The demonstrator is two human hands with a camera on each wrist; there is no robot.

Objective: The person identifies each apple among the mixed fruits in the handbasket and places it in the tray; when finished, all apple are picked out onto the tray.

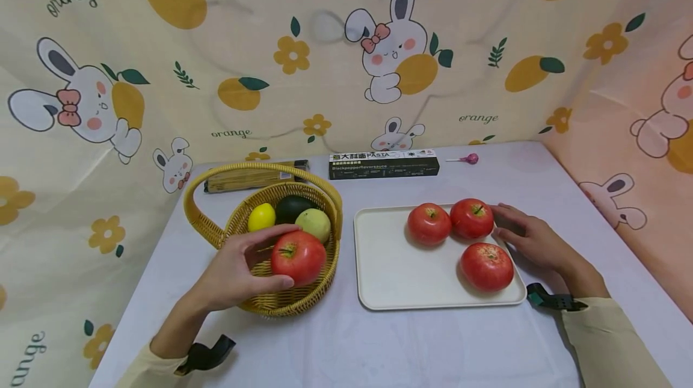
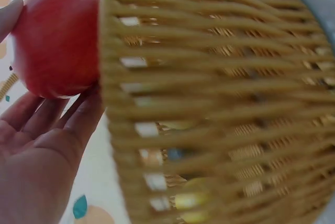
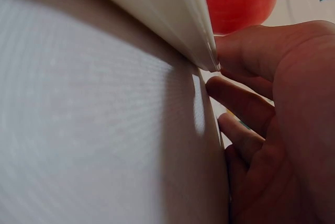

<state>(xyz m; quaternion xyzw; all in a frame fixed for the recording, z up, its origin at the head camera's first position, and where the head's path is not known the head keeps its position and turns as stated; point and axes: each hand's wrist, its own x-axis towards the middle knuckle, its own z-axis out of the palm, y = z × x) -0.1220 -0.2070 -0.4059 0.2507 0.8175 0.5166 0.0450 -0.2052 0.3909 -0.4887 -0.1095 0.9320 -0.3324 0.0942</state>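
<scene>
My left hand (image 1: 238, 264) grips a red apple (image 1: 299, 258) between thumb and fingers, above the front of a wicker basket (image 1: 289, 305). Inside the basket are a yellow lemon (image 1: 262, 218), a dark green fruit (image 1: 292, 209) and a pale green fruit (image 1: 314, 224). In the left wrist view, the basket's woven side (image 2: 220, 88) hides part of the apple (image 2: 57, 38). My right hand (image 1: 533, 240) rests at the right edge of a white tray (image 1: 400, 274), fingers loosely bent. In the right wrist view, its thumb (image 3: 251, 51) lies against the tray rim (image 3: 201, 41).
On the tray are three red apples: one at back left (image 1: 429, 224), one at back right (image 1: 471, 218), one in front (image 1: 486, 267). Behind stand a pack of spaghetti (image 1: 243, 180), a dark pasta box (image 1: 384, 165) and a pink lollipop (image 1: 472, 159). The basket's tall handle (image 1: 200, 213) arches leftward.
</scene>
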